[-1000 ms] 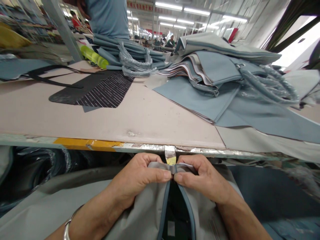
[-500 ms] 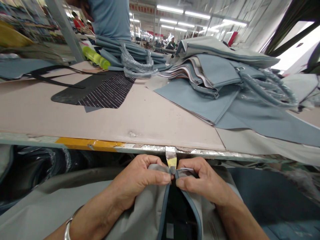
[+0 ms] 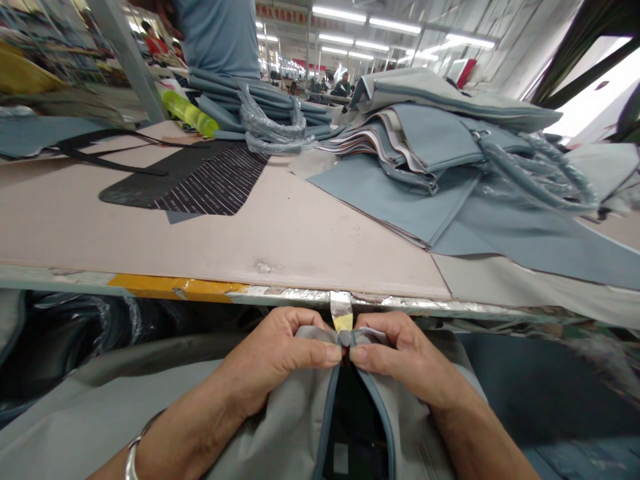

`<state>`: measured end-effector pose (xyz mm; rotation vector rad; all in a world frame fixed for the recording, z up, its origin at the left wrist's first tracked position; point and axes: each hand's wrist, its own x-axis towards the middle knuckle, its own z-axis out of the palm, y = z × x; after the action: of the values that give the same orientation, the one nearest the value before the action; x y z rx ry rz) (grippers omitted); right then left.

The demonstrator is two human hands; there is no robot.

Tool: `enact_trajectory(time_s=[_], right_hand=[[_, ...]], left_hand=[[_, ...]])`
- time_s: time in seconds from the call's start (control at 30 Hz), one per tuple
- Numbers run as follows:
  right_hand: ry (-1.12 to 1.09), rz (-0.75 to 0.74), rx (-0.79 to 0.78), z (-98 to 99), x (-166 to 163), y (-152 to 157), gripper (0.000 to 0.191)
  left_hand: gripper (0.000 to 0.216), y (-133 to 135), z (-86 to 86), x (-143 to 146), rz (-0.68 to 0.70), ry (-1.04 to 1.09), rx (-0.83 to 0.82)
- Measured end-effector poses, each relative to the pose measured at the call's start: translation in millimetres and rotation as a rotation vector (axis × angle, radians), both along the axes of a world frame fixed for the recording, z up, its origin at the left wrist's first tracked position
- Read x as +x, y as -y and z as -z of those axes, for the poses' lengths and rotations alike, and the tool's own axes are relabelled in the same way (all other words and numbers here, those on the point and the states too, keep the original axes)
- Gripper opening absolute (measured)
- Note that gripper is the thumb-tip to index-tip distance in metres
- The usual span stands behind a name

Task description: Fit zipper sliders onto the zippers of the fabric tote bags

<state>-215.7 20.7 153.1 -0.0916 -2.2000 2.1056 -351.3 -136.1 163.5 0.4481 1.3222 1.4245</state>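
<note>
Both hands pinch the grey bag (image 3: 300, 427) at lower centre.
Left hand (image 3: 277, 357) and right hand (image 3: 400, 360) have drawn closer, narrowing its opening since earlier.

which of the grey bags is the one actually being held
The grey bag below the table edge: the left hand and right hand pinch its blue-trimmed opening. The stacked bags lie untouched on the table.
</note>
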Motion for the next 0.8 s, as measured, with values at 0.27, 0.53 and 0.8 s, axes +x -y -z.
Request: enact_trajectory(time_s=[0.27,0.53,0.8], right_hand=[[0.006,0.007,0.016,-3.2,-0.9,0.3,0.031],[0.018,0.004,0.021,-2.6,-0.3,-0.3,0.033],[0.038,0.011,0.010,-3.9,1.3,1.7,0.033]], left_hand=[[0.033,-0.7,0.5,0.3,-0.001,-0.086,-0.016],[0.032,1.6,2.1,1.7,0.027,-0.099,-0.006],[0.033,2.1,1.3,2.3,0.011,-0.047,0.008]])
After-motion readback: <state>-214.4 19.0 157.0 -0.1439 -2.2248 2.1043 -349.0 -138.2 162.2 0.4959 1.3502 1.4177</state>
